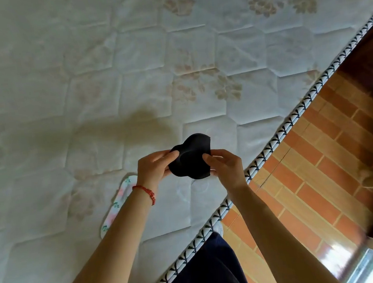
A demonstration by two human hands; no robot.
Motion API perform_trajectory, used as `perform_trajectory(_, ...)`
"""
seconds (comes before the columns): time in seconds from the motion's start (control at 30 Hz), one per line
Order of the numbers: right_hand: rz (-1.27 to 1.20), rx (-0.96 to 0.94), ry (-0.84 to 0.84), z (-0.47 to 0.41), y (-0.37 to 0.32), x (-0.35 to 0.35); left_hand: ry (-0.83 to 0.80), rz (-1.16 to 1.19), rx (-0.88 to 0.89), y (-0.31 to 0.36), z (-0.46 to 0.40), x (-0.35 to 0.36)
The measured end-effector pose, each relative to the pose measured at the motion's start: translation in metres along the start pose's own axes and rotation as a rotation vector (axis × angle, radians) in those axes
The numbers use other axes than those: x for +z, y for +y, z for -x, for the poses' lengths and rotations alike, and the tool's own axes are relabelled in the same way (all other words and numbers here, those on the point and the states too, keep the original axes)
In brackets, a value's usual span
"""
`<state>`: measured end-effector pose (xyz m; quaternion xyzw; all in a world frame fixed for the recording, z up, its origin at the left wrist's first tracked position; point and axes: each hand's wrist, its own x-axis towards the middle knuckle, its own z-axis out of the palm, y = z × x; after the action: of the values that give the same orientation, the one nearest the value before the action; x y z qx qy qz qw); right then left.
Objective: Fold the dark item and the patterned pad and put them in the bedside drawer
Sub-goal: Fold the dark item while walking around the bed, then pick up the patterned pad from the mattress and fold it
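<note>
The fingers [159, 158] of the left hand [155, 168] curl around the left edge of the dark item [191, 158] and pinch it. The fingers [213, 159] of the right hand [224, 167] pinch its right edge in the same way. The dark item is held up between both hands, above the mattress [81, 83], near its edge. The patterned pad [118, 201] lies flat on the mattress, partly hidden under the left forearm. The mattress is white and quilted, with pale flower prints and a braided border [280, 134]. Beside the bed is a floor [312, 173] of orange and brown tiles. Both arms are stretched forward, and the left wrist carries a red bracelet [146, 192].
</note>
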<state>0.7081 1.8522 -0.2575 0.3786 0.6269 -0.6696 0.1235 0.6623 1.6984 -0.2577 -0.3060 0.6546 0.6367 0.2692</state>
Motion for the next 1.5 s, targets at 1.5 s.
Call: perform_trajectory(1.5,0.259,-0.037,0.066,-0.009,0.032,0.021,0.148,-0.141,0.165,-0.039,-0.012,-0.031)
